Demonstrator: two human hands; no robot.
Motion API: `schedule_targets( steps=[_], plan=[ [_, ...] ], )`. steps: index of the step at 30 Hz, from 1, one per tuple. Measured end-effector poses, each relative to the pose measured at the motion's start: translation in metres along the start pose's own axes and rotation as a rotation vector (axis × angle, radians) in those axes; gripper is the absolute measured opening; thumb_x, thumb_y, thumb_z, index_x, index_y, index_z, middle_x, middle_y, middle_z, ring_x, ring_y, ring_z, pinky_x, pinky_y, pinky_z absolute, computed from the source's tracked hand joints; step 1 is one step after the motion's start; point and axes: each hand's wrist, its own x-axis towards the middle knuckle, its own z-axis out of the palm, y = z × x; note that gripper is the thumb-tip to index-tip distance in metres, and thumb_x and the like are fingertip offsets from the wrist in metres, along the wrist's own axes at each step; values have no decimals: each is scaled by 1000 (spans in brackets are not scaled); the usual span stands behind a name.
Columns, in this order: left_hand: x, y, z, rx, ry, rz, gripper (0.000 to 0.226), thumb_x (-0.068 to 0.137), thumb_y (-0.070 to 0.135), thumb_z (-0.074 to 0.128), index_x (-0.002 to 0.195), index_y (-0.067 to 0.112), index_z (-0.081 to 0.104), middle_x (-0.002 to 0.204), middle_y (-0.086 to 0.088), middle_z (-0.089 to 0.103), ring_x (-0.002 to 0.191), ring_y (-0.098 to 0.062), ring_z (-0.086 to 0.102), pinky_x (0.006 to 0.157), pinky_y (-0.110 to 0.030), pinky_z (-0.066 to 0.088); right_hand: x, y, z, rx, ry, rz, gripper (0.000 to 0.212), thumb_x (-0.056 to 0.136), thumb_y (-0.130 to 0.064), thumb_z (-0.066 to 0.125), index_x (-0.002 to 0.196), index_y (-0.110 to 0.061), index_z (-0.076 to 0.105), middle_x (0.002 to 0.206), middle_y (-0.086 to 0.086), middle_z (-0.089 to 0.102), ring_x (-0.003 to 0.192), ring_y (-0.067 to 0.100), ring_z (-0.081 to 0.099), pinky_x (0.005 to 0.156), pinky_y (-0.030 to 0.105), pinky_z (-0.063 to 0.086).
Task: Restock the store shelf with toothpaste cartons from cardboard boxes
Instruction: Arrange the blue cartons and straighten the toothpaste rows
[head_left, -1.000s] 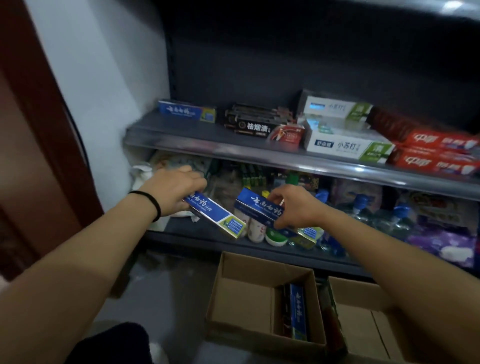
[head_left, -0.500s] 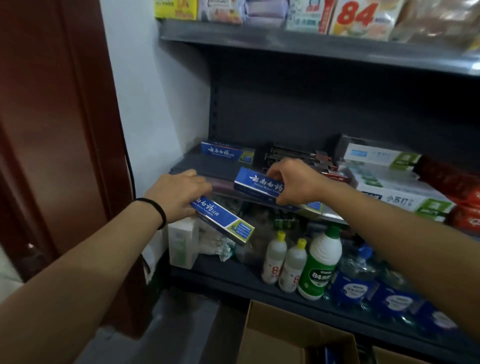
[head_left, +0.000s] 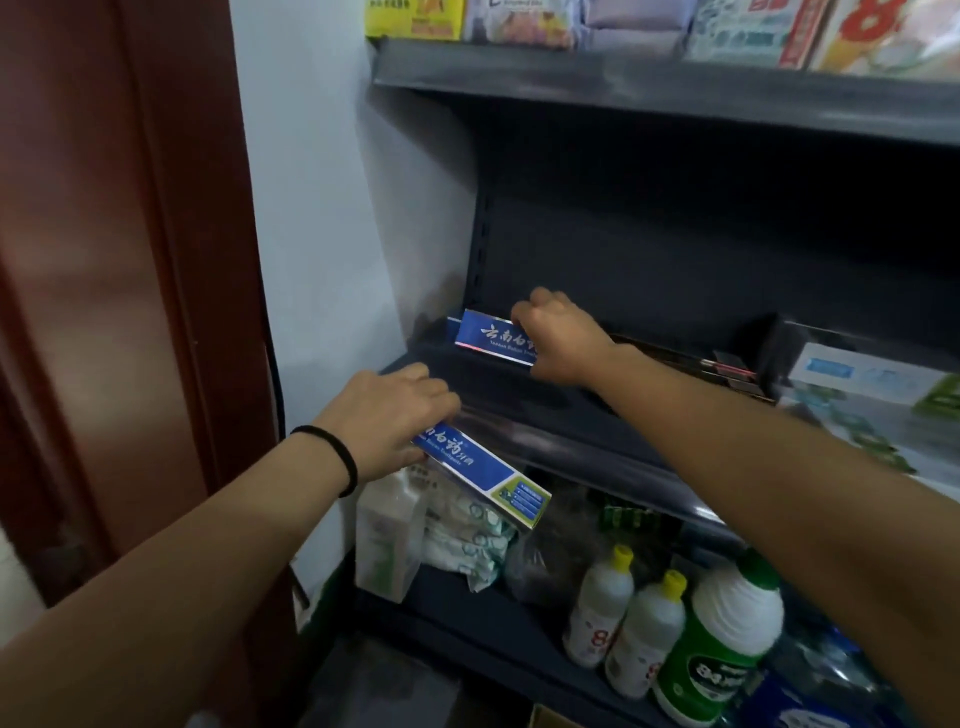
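Observation:
My right hand (head_left: 558, 338) grips a blue toothpaste carton (head_left: 491, 338) with white lettering at the back left of the dark middle shelf (head_left: 519, 387); whether the carton rests on another one behind it is hidden. My left hand (head_left: 392, 421), with a black band on the wrist, holds a second blue carton (head_left: 480, 475) with a green end, tilted down to the right just below the shelf's front edge. White-and-green toothpaste cartons (head_left: 862, 374) and dark ones (head_left: 691, 358) lie further right on the same shelf.
A white wall (head_left: 306, 208) and a red-brown door frame (head_left: 130, 260) stand at the left. The lower shelf holds white bottles (head_left: 623, 629), a green-capped bottle (head_left: 722, 649) and wrapped packs (head_left: 462, 535). Boxed goods (head_left: 675, 21) fill the top shelf. A cardboard box corner (head_left: 550, 719) shows at the bottom.
My right hand has carried its carton up and back onto the middle shelf's rear left. My left hand has risen toward the shelf's front edge. The view has tilted upward.

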Motion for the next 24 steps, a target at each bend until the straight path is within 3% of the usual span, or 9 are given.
schedule_targets(
  steps=[9,14,17,21,24],
  plan=[
    [6,-19,27,-3,44,26,32,74,35,73,99,26,55,98,9,60,97,-16,54,52,-26,24,55,-8,40,-151,-2,-18,53,80,-5,66,127,-4,44,128,17,40,120,35,41,89,49,45],
    [7,-18,34,-17,37,-27,30,84,37,63,109,26,51,111,10,55,108,-14,46,59,-28,27,67,-9,62,-198,-37,-27,57,78,-1,67,129,-4,42,130,17,39,122,35,39,90,50,45],
    [6,-22,39,-48,97,6,29,79,33,69,103,24,55,103,8,59,101,-17,51,56,-28,28,73,-8,69,-187,-31,-55,59,78,-6,70,129,-5,41,130,16,40,122,35,40,91,50,45],
    [3,-26,45,-41,109,36,34,69,32,78,94,23,57,93,7,61,90,-18,56,49,-27,31,74,-7,73,-127,-7,-116,45,84,-2,61,126,-2,46,125,18,44,117,35,43,86,46,44],
    [4,-27,45,-34,91,6,34,71,33,76,98,23,58,98,7,62,95,-18,56,52,-27,30,72,-4,69,-88,-19,-143,43,85,-2,60,126,-1,48,123,18,45,115,35,44,87,43,43]
  ],
)
